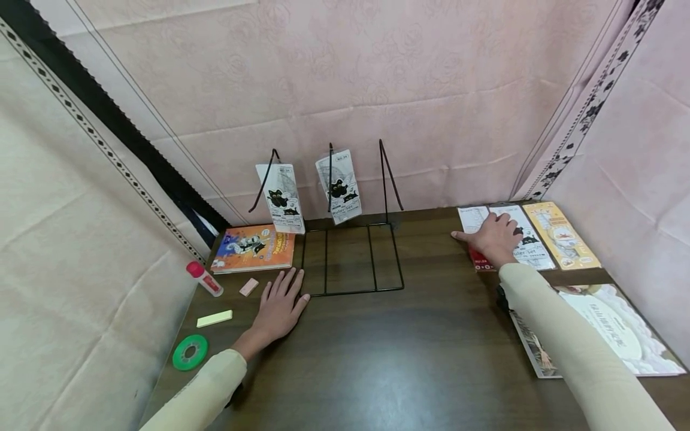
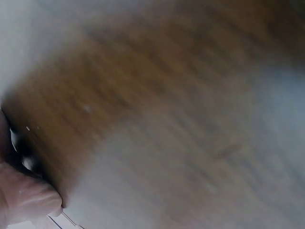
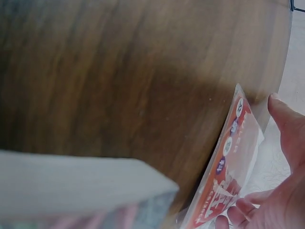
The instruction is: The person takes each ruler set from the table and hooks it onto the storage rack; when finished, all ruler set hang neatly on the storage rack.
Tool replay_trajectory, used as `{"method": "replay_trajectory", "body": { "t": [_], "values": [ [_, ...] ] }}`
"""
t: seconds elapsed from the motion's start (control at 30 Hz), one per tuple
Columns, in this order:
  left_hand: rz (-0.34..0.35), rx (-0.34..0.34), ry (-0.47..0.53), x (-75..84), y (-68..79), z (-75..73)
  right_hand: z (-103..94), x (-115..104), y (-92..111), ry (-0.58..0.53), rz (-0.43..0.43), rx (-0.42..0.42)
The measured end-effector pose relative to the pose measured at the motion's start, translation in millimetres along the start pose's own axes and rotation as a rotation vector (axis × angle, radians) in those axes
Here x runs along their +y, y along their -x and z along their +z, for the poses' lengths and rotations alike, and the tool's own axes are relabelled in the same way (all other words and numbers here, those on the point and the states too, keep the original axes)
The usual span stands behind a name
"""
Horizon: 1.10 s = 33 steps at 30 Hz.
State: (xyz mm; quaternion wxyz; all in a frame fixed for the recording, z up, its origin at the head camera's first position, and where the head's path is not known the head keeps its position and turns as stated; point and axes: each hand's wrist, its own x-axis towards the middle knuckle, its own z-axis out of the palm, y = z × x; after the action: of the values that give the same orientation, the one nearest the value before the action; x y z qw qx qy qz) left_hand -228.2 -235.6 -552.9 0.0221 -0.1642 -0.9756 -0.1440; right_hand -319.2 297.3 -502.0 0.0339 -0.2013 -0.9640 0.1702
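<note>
My left hand (image 1: pixel 279 306) rests on the brown table beside the front left corner of a black wire rack (image 1: pixel 358 292), fingers extended. Two white ruler set packets, one on the left (image 1: pixel 286 209) and one in the middle (image 1: pixel 345 203), stand among the rack's upright prongs. At the back right, my right hand (image 1: pixel 493 239) lies over flat packets, fingers spread and thumb out to the left. Partly under it are a red-and-white packet (image 3: pixel 221 167) and a white ruler set packet (image 1: pixel 533 251). The left wrist view is blurred, showing only part of that hand.
An orange book (image 1: pixel 256 248) lies left of the rack. Nearby are a glue stick (image 1: pixel 205 279), a pink eraser (image 1: pixel 248 287), a pale yellow strip (image 1: pixel 214 318) and a green tape roll (image 1: pixel 190 352). Right: a yellow packet (image 1: pixel 563 233) and a large book (image 1: pixel 609 329). Cloth surrounds the table.
</note>
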Motion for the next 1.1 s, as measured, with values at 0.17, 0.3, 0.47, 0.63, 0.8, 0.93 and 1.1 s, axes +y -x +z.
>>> {"method": "replay_trajectory", "body": {
  "t": [0.17, 0.3, 0.47, 0.63, 0.8, 0.93, 1.1],
  "values": [
    [-0.002, -0.008, -0.006, 0.2, 0.7, -0.6, 1.9, 0.7, -0.8, -0.002, 0.002, 0.006],
    [-0.002, 0.004, -0.004, -0.3, 0.7, 0.4, 2.2, 1.6, -1.2, -0.024, 0.005, -0.006],
    [0.0, 0.016, -0.012, -1.4, 0.7, 3.1, -0.7, 2.0, -1.4, -0.061, 0.016, -0.052],
    [-0.005, 0.007, -0.01, -0.6, 0.5, 2.7, -5.2, 2.5, -2.2, -0.08, 0.025, -0.108],
    [-0.008, -0.01, -0.01, 0.3, 0.8, 0.9, -7.2, 3.1, -2.8, -0.079, 0.036, -0.147],
    [-0.007, -0.01, -0.008, 0.6, 1.5, -0.3, -7.6, 1.1, -3.1, -0.082, 0.049, -0.149],
    [-0.01, -0.013, 0.0, 0.7, 0.9, -1.2, -7.2, -1.7, -4.3, -0.095, 0.069, -0.143]
  ]
}}
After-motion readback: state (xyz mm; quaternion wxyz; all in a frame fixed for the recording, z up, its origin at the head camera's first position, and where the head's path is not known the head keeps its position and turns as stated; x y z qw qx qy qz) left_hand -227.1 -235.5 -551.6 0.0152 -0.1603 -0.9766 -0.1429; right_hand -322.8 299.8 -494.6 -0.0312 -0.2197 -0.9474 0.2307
